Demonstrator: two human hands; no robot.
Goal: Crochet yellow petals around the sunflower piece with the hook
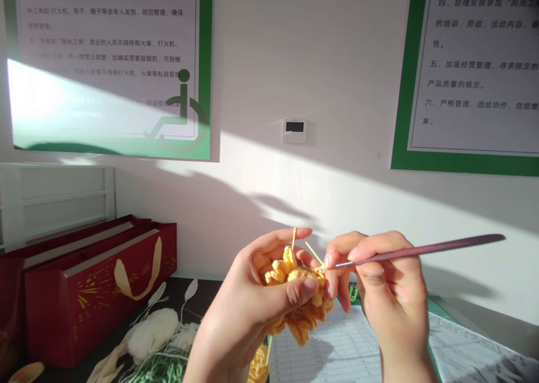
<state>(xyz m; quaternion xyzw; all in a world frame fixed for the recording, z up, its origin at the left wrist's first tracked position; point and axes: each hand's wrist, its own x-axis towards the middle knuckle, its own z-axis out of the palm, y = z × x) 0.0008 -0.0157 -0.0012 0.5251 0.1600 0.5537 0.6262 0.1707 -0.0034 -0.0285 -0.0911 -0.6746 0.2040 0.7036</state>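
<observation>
My left hand [252, 293] grips a yellow crocheted flower [304, 324], its thumb pressed across the petals. A strand of yellow yarn [314, 252] loops over the raised left index finger and runs down to the work. Closed around a crochet hook [425, 249] with a dark reddish handle, my right hand [387, 287] holds it pencil-like. The hook's thin metal end meets the flower's upper right edge, where the yarn arrives. Whether the hook tip sits inside a stitch is too small to tell.
Red gift bags [105, 282] stand at the left. White fluffy yarn [154, 332] and green yarn [162, 366] lie on the dark table. Printed sheets [337, 349] lie beneath my hands, with a yellow yarn ball [257, 365] alongside. Behind is a wall with a thermostat [295, 131].
</observation>
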